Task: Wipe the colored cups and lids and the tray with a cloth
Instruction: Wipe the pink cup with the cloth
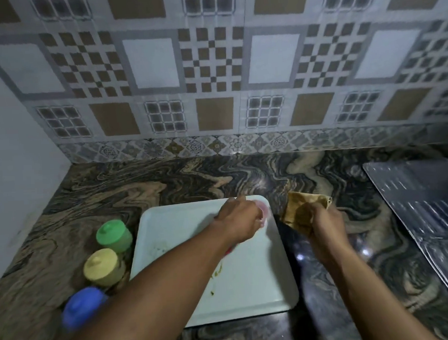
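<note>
Both arms reach out over the marbled dark counter (167, 182), and the white tray (250, 271) sits square in the middle, smeared with yellowish-green marks near its centre and lower left. The left hand (239, 218) is over the tray's far right corner, fingers curled around a pink cup (264, 210) that peeks out just past the knuckles; the picture is blurred there, so how firmly it grips is hard to say, but the hand is closed about it. A sliver of red shows under the left wrist, too hidden to name. The right hand (322, 223) is just off the tray's right edge, bunched tight on a tan cloth (300, 209), which spills up and away from the fist. Off to the left of the tray, three lidded cups stand in a row on the counter: the green cup (114, 235) farthest, the yellow cup (102, 267) in the middle, the blue cup (81, 307) nearest, each close beside the next. At far right lies a ribbed steel draining board (422, 212).
</note>
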`<move>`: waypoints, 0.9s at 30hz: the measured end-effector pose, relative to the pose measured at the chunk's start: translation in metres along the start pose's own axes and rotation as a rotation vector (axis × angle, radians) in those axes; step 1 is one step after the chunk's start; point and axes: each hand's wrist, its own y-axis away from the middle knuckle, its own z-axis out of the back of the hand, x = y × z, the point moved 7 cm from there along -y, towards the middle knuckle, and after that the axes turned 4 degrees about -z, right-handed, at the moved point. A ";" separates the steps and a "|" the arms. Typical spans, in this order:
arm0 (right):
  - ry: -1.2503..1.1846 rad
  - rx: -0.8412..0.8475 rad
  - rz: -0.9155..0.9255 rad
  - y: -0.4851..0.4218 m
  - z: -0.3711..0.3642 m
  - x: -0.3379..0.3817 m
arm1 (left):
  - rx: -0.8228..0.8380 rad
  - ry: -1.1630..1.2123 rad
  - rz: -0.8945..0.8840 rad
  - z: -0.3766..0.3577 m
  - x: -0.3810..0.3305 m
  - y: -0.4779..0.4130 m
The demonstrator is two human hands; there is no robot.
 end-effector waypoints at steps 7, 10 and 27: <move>0.203 0.079 0.406 0.013 -0.029 -0.029 | -0.124 0.396 0.075 0.008 0.021 0.001; 0.525 0.273 0.587 0.035 -0.068 -0.038 | -0.156 0.608 0.076 0.021 0.025 0.004; -0.203 0.848 -0.229 0.034 -0.128 -0.035 | -0.195 0.877 0.144 0.078 0.055 0.056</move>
